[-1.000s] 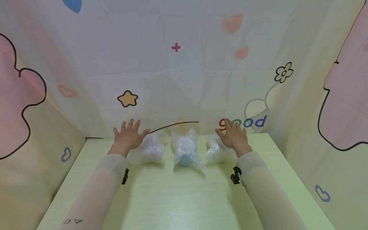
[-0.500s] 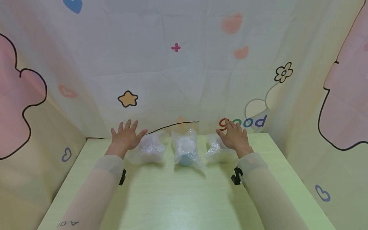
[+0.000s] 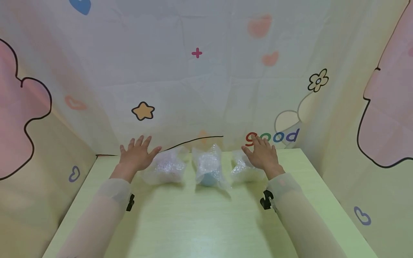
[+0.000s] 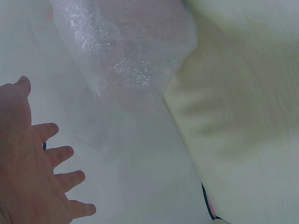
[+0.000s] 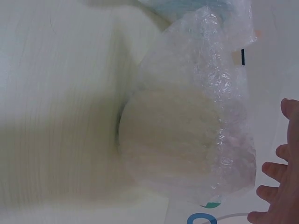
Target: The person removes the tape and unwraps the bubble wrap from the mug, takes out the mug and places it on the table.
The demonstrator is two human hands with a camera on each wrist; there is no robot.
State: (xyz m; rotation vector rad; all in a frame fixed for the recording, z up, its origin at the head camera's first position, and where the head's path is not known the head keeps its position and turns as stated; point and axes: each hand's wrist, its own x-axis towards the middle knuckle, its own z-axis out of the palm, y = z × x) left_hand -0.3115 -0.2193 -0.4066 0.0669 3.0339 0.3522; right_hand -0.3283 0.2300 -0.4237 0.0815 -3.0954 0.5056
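Three bubble-wrapped items stand in a row along the back of the table. My left hand [image 3: 136, 157], fingers spread and straight, hovers beside the left bubble-wrapped bundle [image 3: 167, 168], which has a pinkish tint. In the left wrist view that bundle [image 4: 131, 46] appears apart from the fingers. The middle bundle [image 3: 209, 166] shows something light blue through its lower part. Over the right bundle [image 3: 242, 170] hovers my right hand [image 3: 262, 156], its fingers extended. In the right wrist view a round cream-coloured thing shows inside this bundle [image 5: 173, 130], with a gap to the fingertips. Both hands hold nothing.
The pale wooden table [image 3: 193, 222] ends at a printed cloth backdrop [image 3: 174, 71] right behind the bundles. Cloth walls [image 3: 371, 193] close in both sides. Black wrist mounts [image 3: 266, 200] sit on the sleeves.
My left hand has shifted a little to the left, away from the left bundle. The right hand stays nearly still, and the bundles have not moved.
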